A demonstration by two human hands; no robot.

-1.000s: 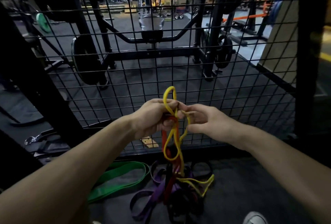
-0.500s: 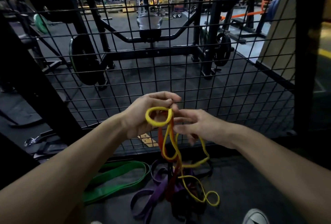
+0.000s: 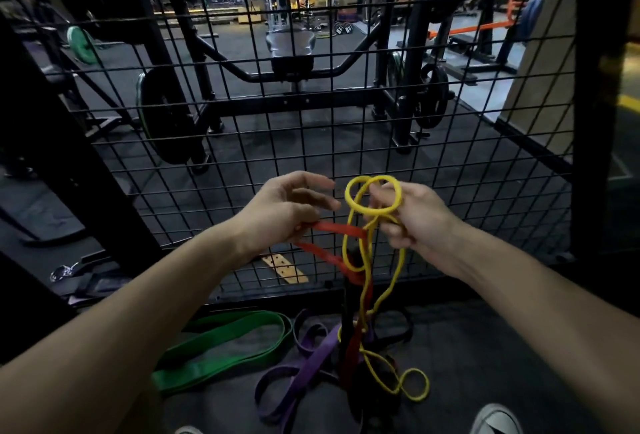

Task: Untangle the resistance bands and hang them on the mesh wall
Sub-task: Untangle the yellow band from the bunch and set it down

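Crossing the red band (image 3: 341, 229) (pinched by left hand (image 3: 289, 206)), the yellow band (image 3: 374, 196) is gripped rightward by right hand (image 3: 414, 220).

Since a second ago the two hands have drawn apart. The thin yellow rubber resistance band (image 3: 374, 195), earlier pinched by both, has passed to the right hand (image 3: 414, 222), its coils now looped round those fingers. The left hand (image 3: 287, 208) has let the yellow go and now pulls the flat red rubber band (image 3: 337, 229) leftward, its upper fingers spread loose.
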